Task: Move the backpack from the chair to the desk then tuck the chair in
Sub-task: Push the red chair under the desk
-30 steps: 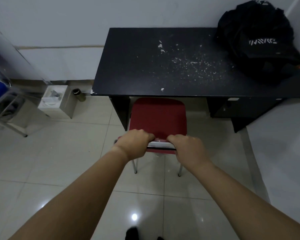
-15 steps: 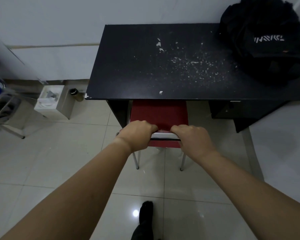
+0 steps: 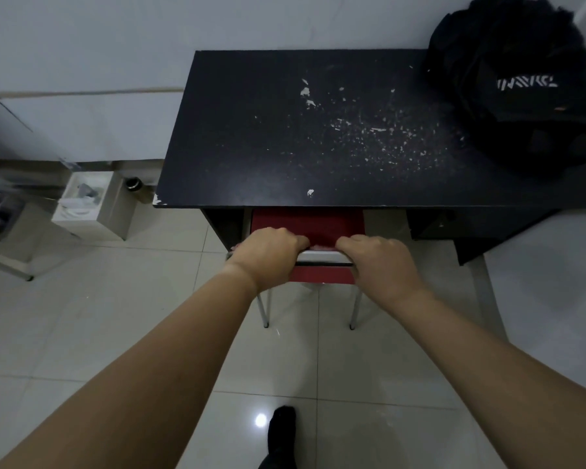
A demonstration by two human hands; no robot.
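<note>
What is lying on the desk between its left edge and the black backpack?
In the head view, nothing stands there: the desk top is bare up to the backpack, showing only white scuffs and chipped specks in its dark surface.

A black rectangular table [image 3: 285,130] with a chipped, white-flecked top carries a black fabric backpack [image 3: 521,86] at its far right corner.

Pale grey wall [image 3: 82,45] up beyond the left hand [image 3: 268,255], plain, crossed by a thin tan strip [image 3: 82,93]. Glossy cream floor tiles [image 3: 99,316] below, lamp glare [image 3: 260,420] closer in than the hand. Well off to its left, open white box [image 3: 88,204] on the floor, dark-capped bottle [image 3: 134,184] just beside it. Metal frame [image 3: 0,238] further left, partly cut off.
</note>
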